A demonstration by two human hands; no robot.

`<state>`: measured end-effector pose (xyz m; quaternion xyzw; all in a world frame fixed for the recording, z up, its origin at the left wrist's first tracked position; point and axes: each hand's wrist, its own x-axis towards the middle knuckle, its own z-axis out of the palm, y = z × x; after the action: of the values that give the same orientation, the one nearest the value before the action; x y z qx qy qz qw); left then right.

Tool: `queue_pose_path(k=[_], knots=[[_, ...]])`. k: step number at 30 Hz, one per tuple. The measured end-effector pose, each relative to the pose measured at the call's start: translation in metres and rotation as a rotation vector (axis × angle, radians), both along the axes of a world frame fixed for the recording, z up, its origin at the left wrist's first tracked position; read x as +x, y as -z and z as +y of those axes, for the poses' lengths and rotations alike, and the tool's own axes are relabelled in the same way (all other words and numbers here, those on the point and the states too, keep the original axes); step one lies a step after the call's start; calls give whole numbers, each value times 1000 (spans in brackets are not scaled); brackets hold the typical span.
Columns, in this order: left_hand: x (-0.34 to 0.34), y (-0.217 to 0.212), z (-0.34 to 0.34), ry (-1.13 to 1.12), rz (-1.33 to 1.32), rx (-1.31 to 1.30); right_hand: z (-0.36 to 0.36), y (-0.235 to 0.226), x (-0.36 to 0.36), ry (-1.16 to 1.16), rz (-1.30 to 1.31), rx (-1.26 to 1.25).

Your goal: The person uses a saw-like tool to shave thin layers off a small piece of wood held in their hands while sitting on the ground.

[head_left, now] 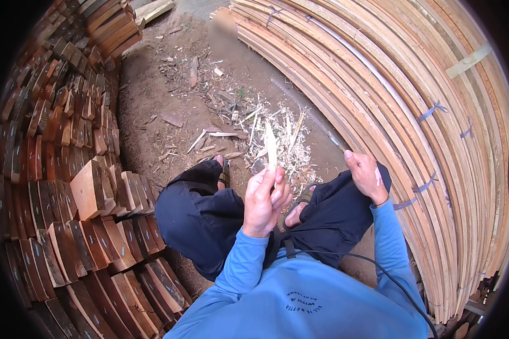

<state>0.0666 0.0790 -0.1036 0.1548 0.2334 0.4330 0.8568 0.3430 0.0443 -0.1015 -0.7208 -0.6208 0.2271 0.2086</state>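
Note:
In front of my body, my left hand (267, 198) is closed around the lower end of a pale, whittled piece of wood (271, 144). The wood stands nearly upright, narrowing to a point at its far end. Over my right knee, my right hand (369, 174) is closed on a long knife (332, 137). Its thin grey blade runs away to the far left, just beside the stacked planks; my fist hides the handle. Blade and wood are apart. Below them, pale wood shavings (302, 152) lie heaped on the ground between my feet.
Stacked short timber blocks (62, 198) form a wall on the left. Long planks (379, 96) tied with bluish straps (432, 110) curve along the right, close to my right arm. Bark and wood scraps (172, 119) litter the dirt ground. A black cable (373, 261) crosses my blue shirt.

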Motion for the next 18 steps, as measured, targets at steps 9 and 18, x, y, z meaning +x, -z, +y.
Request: queue_pose_path(k=[9, 18], knots=[[-1, -2, -3, 132, -66, -58, -8, -22, -15, -225, 17, -74], [-11, -17, -4, 192, -238, 13, -2, -1, 14, 3, -75, 28]])
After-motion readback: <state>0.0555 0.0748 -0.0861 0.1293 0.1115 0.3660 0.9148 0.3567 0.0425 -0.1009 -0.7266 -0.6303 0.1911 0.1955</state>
